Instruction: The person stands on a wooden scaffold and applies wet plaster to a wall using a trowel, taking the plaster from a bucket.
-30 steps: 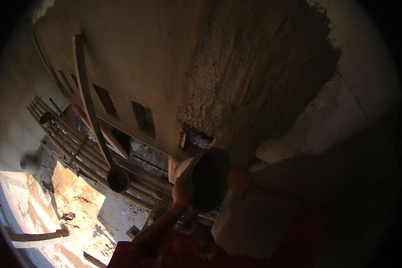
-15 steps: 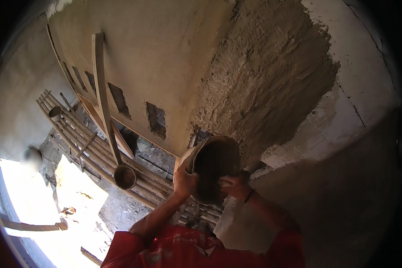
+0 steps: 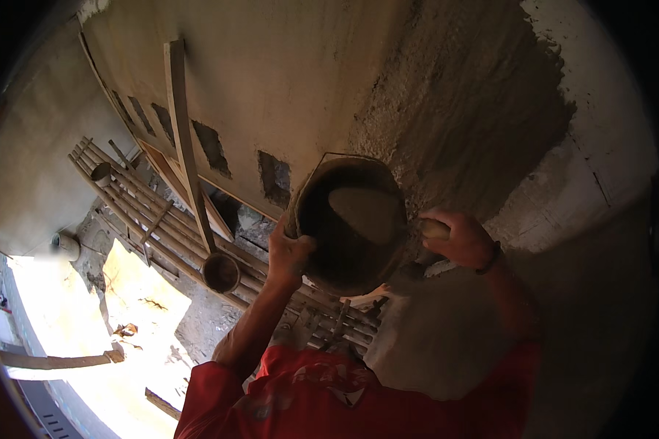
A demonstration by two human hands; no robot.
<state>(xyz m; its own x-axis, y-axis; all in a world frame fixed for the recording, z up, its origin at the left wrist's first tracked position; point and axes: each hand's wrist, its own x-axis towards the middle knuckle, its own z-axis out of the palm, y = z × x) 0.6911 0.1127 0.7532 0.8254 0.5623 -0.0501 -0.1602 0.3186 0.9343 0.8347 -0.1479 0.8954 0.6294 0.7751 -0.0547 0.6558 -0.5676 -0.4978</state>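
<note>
A dark, mortar-smeared bucket [image 3: 300, 267] is held up in front of the wall, its mouth facing me. Inside it a paler patch of wet mortar [image 3: 366, 214] shows. My left hand [image 3: 288, 252] grips the bucket's left rim, thumb over the edge. Just off the right side of the bucket, my right hand [image 3: 461, 238] is closed around a rounded tan handle [image 3: 436, 229]; the rest of that tool is hidden or too dark to make out. Beyond lies the wall's rough, wet plaster [image 3: 483, 110], darker than the smooth part at left.
Below runs a scaffold of bamboo poles [image 3: 150, 223]. On it stand a small bucket [image 3: 221, 272] and another bucket [image 3: 101, 174] farther left. A long wooden board [image 3: 187, 146] leans on the wall beside several rectangular holes [image 3: 274, 178]. A pale bucket [image 3: 66, 246] sits on the ground.
The bucket has come up and tipped, so its inside shows more. My right hand has moved right, off the rim, and now shows a handle in it. The view has shifted slightly.
</note>
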